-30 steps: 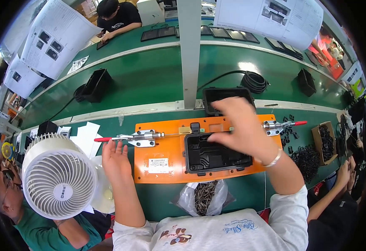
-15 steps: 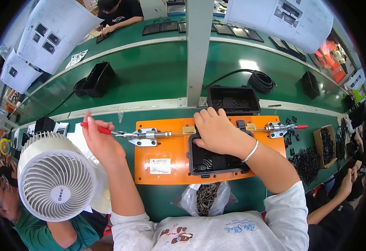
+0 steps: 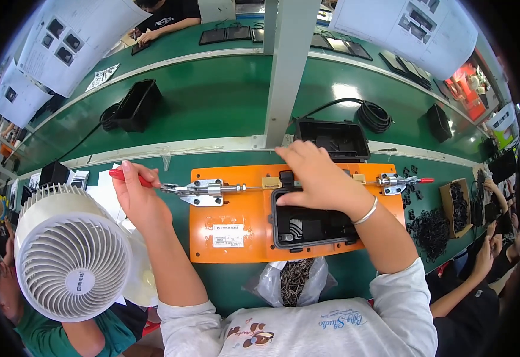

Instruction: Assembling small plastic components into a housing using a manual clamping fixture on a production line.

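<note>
My left hand [image 3: 144, 199] is closed round the red handle [image 3: 130, 178] of the left toggle clamp [image 3: 205, 193], which is mounted on an orange fixture plate [image 3: 212, 217]. A black plastic case [image 3: 313, 243] lies open side up on the plate, between the left clamp and the right toggle clamp [image 3: 392, 184]. Over the case's far side is my right hand [image 3: 322, 181], fingers stretched out and thumb apart above the cavity. It holds nothing that I can see. A black clip [image 3: 286, 178] shows at the case's far edge, beside this hand.
A white fan [image 3: 72, 256] stands at the left. A bag of screws [image 3: 295, 279] lies near my body. Beyond the plate is another black case [image 3: 334, 140]; small black parts [image 3: 429, 235] and a cardboard box [image 3: 455, 208] are at the right. A metal post [image 3: 289, 71] rises behind the plate.
My right hand has lifted and shifted slightly right, its fingers spreading and uncovering the clip at the case's far edge. My left hand stays on the red handle. The view has turned slightly.
</note>
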Available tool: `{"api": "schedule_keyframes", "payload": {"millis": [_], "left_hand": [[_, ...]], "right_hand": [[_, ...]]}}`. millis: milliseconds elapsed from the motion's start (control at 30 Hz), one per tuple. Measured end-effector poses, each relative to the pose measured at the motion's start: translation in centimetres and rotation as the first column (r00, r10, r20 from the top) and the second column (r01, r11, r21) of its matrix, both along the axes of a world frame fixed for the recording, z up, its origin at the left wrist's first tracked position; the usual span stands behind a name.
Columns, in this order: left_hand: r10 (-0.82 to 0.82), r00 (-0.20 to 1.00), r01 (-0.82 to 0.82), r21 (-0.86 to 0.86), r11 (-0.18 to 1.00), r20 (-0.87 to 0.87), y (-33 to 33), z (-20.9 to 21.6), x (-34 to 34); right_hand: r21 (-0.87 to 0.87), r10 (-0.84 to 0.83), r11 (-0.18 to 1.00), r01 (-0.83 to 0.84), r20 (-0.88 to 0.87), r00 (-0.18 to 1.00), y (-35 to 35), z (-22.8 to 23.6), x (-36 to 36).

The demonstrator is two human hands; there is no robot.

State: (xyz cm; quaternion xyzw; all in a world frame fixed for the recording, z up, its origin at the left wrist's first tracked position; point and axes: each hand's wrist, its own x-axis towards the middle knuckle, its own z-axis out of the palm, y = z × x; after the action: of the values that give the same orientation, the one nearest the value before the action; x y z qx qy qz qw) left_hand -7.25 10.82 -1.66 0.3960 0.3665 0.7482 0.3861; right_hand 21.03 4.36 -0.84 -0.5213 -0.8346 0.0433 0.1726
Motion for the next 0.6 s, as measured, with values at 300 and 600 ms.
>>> {"api": "schedule_keyframes", "payload": {"millis": [300,600], "left_hand": [[-0.025,0.998,0.026,-0.019,0.999,0.050,-0.1,-0.4,-0.5],[0.117,0.975,-0.105,-0.073,0.992,0.189,0.8,-0.8,-0.8]], "right_hand": [[-0.394,-0.068,0.919,-0.023,-0.215,0.974,2.1,1.7,0.3],[-0.474,-0.214,0.880,0.027,-0.346,0.914,2.9,1.4,0.5]]}}
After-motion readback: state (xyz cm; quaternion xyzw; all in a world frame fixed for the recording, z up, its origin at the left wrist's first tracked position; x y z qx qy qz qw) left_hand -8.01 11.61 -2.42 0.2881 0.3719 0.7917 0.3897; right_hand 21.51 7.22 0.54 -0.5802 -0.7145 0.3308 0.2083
